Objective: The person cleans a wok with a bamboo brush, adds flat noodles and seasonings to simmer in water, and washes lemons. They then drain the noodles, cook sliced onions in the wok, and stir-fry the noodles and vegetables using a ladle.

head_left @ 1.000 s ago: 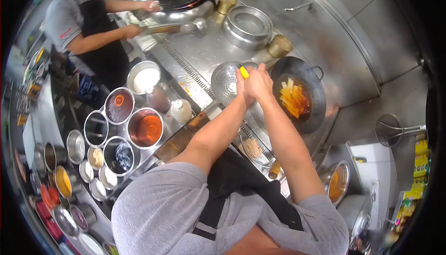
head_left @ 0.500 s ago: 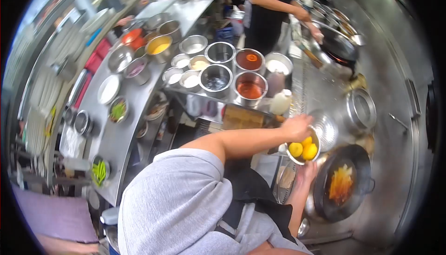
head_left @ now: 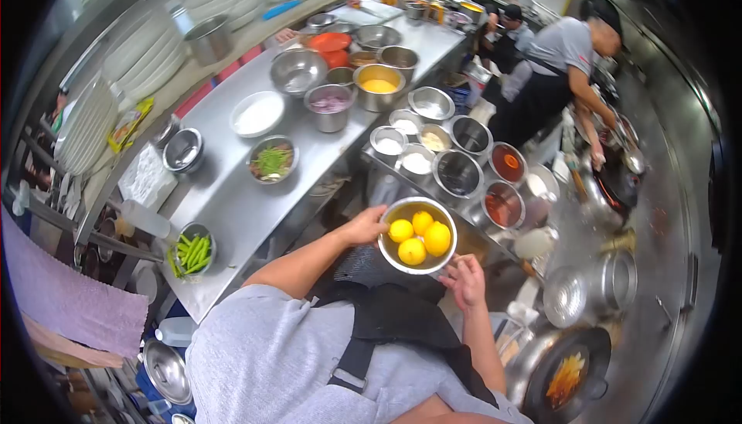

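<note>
A steel bowl (head_left: 389, 258) holding several round yellow fruits, lemons by their look (head_left: 436, 239), is in front of my apron. My left hand (head_left: 366, 227) grips its left rim, the thumb by the edge and the other fingers hidden beneath. At the lower right rim, my right hand (head_left: 464, 280) has its fingers curled against the bowl's edge; part of that contact is hard to see. The bowl tilts slightly toward me, so its contents show from above.
Left stands a steel counter (head_left: 232, 200) with green chillies (head_left: 193, 252) and chopped greens (head_left: 272, 161). Ahead are pots of red liquid (head_left: 503, 205). A wok (head_left: 566, 378) with food sits at lower right. Another person (head_left: 556, 76) works at the stove.
Both hands have carried the bowl of yellow fruits left, away from the stove beside the wok, to in front of my body. The view has swung left toward the counter.
</note>
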Motion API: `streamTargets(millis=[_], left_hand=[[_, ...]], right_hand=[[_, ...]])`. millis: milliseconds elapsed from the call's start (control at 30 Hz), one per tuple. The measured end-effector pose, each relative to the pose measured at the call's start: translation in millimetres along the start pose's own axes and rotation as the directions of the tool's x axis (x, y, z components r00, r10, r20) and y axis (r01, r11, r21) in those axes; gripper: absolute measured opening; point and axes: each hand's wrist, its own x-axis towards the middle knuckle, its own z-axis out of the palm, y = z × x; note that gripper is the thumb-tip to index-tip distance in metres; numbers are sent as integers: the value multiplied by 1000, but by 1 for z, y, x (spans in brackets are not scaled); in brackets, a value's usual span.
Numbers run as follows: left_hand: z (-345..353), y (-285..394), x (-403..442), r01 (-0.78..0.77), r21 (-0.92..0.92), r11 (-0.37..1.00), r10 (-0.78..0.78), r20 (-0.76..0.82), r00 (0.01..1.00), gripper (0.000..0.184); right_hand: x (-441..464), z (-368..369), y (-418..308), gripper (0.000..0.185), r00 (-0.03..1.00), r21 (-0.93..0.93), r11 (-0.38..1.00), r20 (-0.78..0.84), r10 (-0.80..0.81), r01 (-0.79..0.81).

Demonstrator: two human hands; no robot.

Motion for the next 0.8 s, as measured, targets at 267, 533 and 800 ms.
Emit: streamTargets(millis=[267,533,800], left_hand=[[-334,-41,-120,-97,-90,991,-2,-741,672,25],[-608,-122,-93,-273,-320,907,-284,-945,162,24],[-620,-106,-40,-531,-447,720,-453,-882,127,34]], right_hand=[[92,15,111,17,903,-446,792,-304,303,-416],[-5,-10,153,13,673,-543,397,-590,446,-740],[17,7,165,11,706,-483,535,-606,367,-693]])
